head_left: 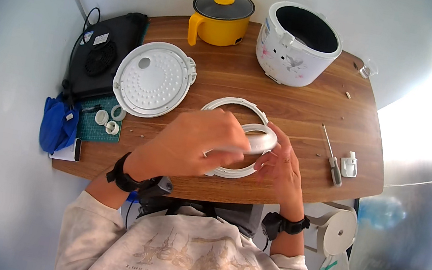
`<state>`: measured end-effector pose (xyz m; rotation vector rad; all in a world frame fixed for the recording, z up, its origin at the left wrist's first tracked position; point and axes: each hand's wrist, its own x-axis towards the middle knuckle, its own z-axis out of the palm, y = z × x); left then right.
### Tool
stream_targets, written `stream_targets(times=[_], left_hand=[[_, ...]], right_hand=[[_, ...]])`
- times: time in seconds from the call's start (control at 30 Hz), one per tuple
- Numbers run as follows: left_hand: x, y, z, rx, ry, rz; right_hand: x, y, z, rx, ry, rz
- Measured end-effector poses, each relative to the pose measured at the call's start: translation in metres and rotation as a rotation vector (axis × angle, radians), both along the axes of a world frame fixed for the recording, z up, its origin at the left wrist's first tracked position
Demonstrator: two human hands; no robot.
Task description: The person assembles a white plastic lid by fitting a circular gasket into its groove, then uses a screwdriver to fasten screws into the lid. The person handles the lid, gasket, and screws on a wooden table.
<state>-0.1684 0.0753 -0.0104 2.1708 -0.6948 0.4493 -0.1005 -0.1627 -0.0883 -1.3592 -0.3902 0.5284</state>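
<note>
A large white plastic ring lies on the wooden table in front of me, partly covered by my hands. Over its middle is a smaller white curved, loop-shaped plastic piece. My left hand reaches across from the left with curled fingers closed on this piece; its fingertips are slightly blurred. At the right edge of the ring, my right hand bends its fingers and thumb around the rim, close against the loop's right end. Part of its grip is hidden by the loop piece.
A round white lid lies left of the ring. Behind stand a yellow pot and a white rice cooker body. To the right are a screwdriver and a small white plastic part. Small white parts lie on a green mat.
</note>
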Motion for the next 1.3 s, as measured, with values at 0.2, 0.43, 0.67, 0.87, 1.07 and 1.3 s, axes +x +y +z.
stream_targets(times=[0.2,0.43,0.67,0.87,1.07,1.3], left_hand=[[-0.016,-0.010,-0.023,0.178,0.156,-0.311],[-0.033,0.008,-0.055,0.221,0.398,0.100],[-0.048,0.026,-0.076,0.317,0.654,0.502],[-0.054,0.004,-0.093,0.227,0.686,0.462],[-0.046,0.001,-0.106,0.023,0.689,0.478],[-0.010,0.020,-0.103,-0.035,0.640,0.461]], right_hand=[[0.005,-0.020,-0.011,-0.285,-0.049,-0.041],[0.001,-0.026,-0.011,-0.606,-0.143,-0.143],[-0.003,-0.021,-0.028,-0.783,-0.541,-0.211],[-0.008,-0.020,-0.034,-0.898,-0.680,-0.235],[-0.003,-0.011,-0.016,-0.782,-0.604,-0.160],[0.045,0.010,-0.005,-0.716,-0.460,-0.030]])
